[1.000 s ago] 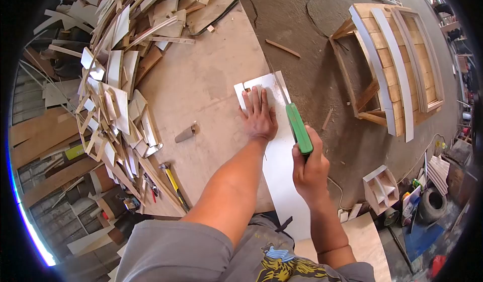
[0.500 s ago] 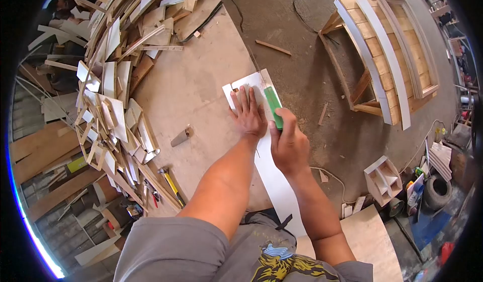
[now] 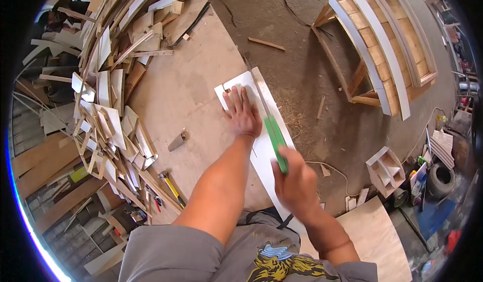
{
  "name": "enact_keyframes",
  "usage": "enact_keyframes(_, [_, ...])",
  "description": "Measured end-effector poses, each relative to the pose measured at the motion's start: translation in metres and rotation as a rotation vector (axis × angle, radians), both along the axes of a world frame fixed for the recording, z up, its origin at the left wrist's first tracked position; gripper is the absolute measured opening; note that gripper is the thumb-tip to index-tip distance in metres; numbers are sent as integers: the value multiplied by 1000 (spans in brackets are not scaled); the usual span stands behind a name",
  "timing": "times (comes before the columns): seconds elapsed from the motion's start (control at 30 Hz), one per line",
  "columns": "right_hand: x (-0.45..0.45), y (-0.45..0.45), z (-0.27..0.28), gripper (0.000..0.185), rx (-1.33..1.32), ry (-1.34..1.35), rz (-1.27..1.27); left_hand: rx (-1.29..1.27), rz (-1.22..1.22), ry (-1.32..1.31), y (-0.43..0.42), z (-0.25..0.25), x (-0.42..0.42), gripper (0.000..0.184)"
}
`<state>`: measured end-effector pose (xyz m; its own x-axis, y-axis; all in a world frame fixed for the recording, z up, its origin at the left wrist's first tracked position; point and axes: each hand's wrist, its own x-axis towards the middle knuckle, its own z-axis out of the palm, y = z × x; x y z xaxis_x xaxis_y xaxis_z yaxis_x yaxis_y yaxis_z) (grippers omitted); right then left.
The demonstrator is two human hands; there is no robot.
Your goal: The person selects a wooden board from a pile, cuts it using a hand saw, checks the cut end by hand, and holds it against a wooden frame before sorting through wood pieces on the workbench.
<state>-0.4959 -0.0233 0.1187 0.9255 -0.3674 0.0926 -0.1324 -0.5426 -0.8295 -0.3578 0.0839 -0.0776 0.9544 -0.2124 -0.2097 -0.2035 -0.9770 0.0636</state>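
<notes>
A long white board [image 3: 264,169] lies on the plywood sheet at its right edge, running toward my body. My left hand [image 3: 243,115] presses flat on the board near its far end, fingers spread. My right hand [image 3: 297,184], a little blurred, is wrapped around the green handle [image 3: 276,140] of a handsaw. The saw's narrow blade [image 3: 260,90] reaches away from me along a cut in the board, to the right of my left fingers. A small notch shows at the board's far left corner.
Wood offcuts [image 3: 113,126] pile up along the left of the plywood sheet [image 3: 201,45]. A hammer [image 3: 172,187] and a cardboard-like tube [image 3: 177,140] lie nearer. A curved wooden frame [image 3: 370,30] stands right, with a wooden box [image 3: 385,171] and a tire [image 3: 439,180] below.
My right hand has pulled the saw back toward my body, exposing more of the blade. My left hand stays on the board. The whole view has shifted slightly.
</notes>
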Motion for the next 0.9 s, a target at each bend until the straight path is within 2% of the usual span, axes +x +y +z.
enact_keyframes(0.07, [0, 3, -9, 37, 2, -23, -10, 15, 5, 3, 2, -3, 0, 71])
enact_keyframes(0.17, [74, -2, -70, 34, -26, 15, 18, -46, -18, -44, 6, -9, -1, 72])
enact_keyframes(0.23, [98, -6, -52, 34, 47, 121, 21, -36, -13, -69, 9, -16, 1, 71])
enact_keyframes(0.3, [63, -1, -31, 37, -4, 76, -17, -27, -11, 15, 5, -5, 2, 71])
enact_keyframes(0.37, [18, 4, -14, 40, 0, -20, -65, -25, -11, -34, 4, -10, 0, 69])
enact_keyframes(0.43, [13, 7, -17, 38, 20, -56, -102, -28, -4, -12, 3, 3, 0, 68])
enact_keyframes(0.53, [73, 3, -63, 35, -10, 40, 1, -38, -17, -58, 7, -12, -1, 68])
enact_keyframes(0.63, [80, -1, -63, 33, 29, 44, -36, -37, 0, -43, 6, -9, 0, 68])
enact_keyframes(0.73, [12, 2, -28, 42, -79, -65, -34, -34, 6, -22, 3, -4, 0, 68])
enact_keyframes(0.77, [-3, 3, -26, 43, -22, -49, -36, -36, 7, -22, 2, -3, 0, 68])
enact_keyframes(0.83, [17, 3, -32, 42, -105, -46, -46, -48, 11, -13, 5, -3, -4, 67])
enact_keyframes(0.9, [65, 0, -61, 42, -98, -27, -39, -82, 9, -20, 3, -3, 0, 67])
